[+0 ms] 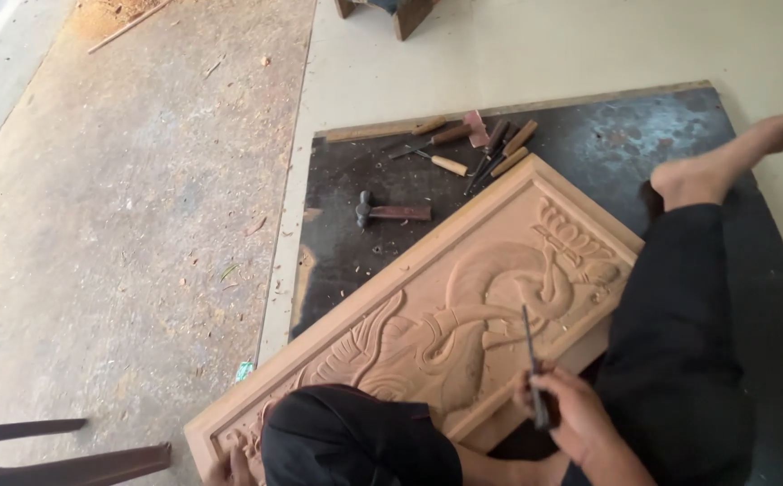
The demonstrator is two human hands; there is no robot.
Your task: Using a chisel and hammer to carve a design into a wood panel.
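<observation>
A long carved wooden panel [463, 297] with a relief figure lies tilted on a dark board [607, 144]. My right hand [567, 409] grips a thin dark chisel [530, 346] whose tip rests on the carving near the panel's middle. My left hand [232, 468] shows only as fingers on the panel's lower left corner, mostly hidden behind my black-clothed knee [355, 441]. My right leg in black trousers [679, 342] stretches over the board, bare foot [724, 162] at the far right.
A small hammer [391, 212] lies on the board left of the panel. Several wooden-handled chisels [477, 148] are scattered by the board's far edge. A dusty concrete floor [121, 225] with wood chips lies left. A dark chair leg [67, 459] shows at bottom left.
</observation>
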